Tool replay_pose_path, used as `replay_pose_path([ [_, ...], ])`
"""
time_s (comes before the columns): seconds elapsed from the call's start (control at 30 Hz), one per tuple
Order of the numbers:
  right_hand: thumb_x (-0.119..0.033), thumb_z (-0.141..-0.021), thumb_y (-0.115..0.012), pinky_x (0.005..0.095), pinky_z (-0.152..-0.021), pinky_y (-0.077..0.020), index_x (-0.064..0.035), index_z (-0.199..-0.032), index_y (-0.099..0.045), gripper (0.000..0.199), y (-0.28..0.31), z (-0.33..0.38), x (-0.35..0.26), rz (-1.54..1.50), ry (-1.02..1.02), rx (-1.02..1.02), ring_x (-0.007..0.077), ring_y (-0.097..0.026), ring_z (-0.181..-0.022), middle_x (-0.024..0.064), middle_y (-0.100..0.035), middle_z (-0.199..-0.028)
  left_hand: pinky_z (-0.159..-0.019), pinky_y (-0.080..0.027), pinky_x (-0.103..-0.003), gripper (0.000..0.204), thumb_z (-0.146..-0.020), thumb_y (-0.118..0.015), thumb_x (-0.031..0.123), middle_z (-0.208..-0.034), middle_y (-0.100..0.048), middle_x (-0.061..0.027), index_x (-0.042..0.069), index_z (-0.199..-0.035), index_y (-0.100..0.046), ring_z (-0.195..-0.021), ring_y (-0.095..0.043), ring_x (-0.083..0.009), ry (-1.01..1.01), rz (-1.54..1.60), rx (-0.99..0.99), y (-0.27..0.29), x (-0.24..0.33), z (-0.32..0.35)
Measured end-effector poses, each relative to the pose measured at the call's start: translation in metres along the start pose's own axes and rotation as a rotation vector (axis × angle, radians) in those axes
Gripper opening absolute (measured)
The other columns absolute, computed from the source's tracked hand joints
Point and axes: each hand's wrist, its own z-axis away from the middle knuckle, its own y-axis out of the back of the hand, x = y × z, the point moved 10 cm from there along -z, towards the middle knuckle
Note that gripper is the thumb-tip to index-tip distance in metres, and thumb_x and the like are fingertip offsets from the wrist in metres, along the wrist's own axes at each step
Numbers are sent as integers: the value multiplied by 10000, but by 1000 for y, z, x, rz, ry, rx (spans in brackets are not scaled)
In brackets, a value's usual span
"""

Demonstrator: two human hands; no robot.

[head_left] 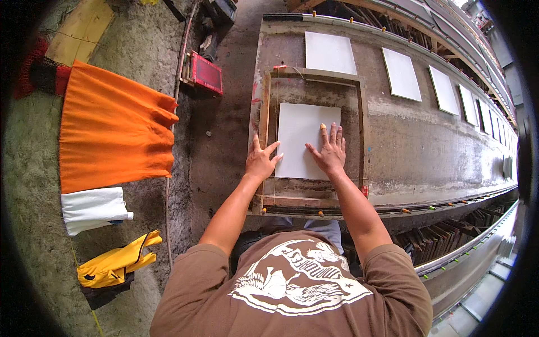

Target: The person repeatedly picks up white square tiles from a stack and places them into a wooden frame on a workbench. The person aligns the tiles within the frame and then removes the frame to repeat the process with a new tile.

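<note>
A white rectangular sheet [297, 135] lies inside a worn wooden frame [361, 123] on a long, stained table [426, 151]. Whether mesh is stretched across the frame I cannot make out. My left hand [259, 161] rests over the frame's left bar, fingers apart, with fingertips at the sheet's left edge. On the sheet's right half, my right hand [329, 153] lies flat with spread fingers; a yellowish wrap covers one fingertip. Neither hand grips anything. Just beyond the frame is another white sheet [330, 53].
More white sheets [401, 74] run in a row along the table's far side. Small coloured pegs [405, 211] line its edges. A red-framed screen [206, 74] stands left of the table. Orange cloth [115, 129], white cloth [94, 208] and a yellow garment [118, 264] hang along the left wall.
</note>
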Motion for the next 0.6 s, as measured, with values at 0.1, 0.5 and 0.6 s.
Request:
replay_pose_path([
  [0.1,-746,-887,-528,503,-1248,-169,-219,-1605,-292,921,-3,2,1,-22,9,-15,357,-90,-1567,187,-147,-1683,-1092,-459,-489,504,-891,-737,441,-1623,-181,-285,370,-1376,-620,-1403,-414,-473,-10,-39,-5,-2,1,3],
  [0.5,-747,-880,-538,474,-1252,-173,-195,-1594,-319,929,-3,-3,1,-27,40,20,366,-96,-1564,201,-160,-1677,-1230,-106,-602,543,-926,-667,417,-1656,-210,-195,169,-1405,-608,-1557,-83,-405,-327,-258,258,24,65,-9],
  [0.6,-744,-886,-533,470,-1253,-171,-187,-1590,-329,921,-3,-5,-1,-52,51,29,368,-92,-1564,201,-159,-1677,-1243,-124,-560,538,-988,-570,382,-1658,-240,-171,179,-1483,-519,-1559,-122,-368,-357,-192,143,-24,80,-37],
])
